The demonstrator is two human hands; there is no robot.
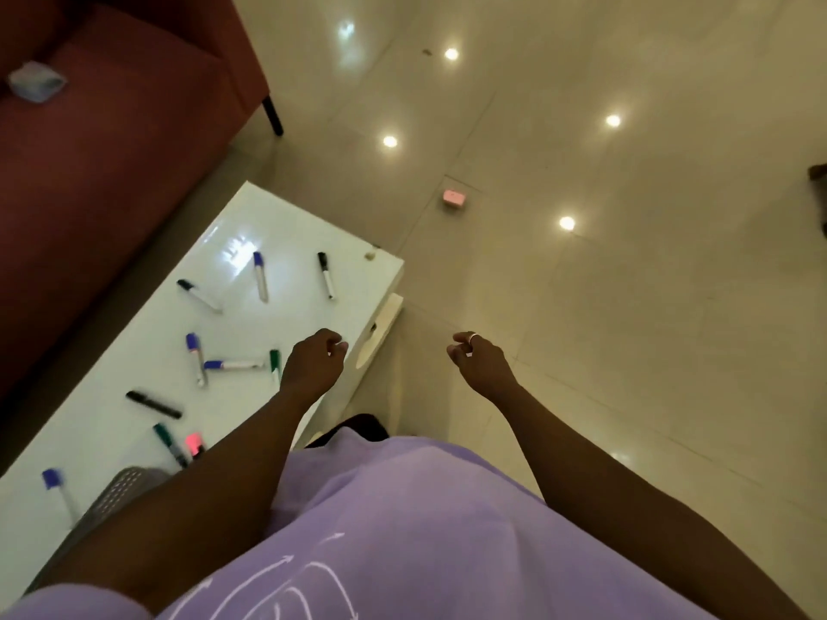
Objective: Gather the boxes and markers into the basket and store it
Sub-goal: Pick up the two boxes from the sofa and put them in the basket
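On the white table [134, 373], about ten markers lie scattered at mixed angles: a blue-capped marker [57, 485] at the left hand's nine o'clock beside the grey basket [117, 490], a black marker [153, 404] angled toward four o'clock, and a green-capped marker [274, 363] standing twelve-to-six, just touching the hand. The left hand [313, 364] hovers over the table's right edge, fingers loosely curled and holding nothing. The right hand [479, 362], ringed and likewise half-curled and empty, hangs over the tiled floor [626, 284], with a small pink box [454, 198] at its twelve o'clock; no writing is legible.
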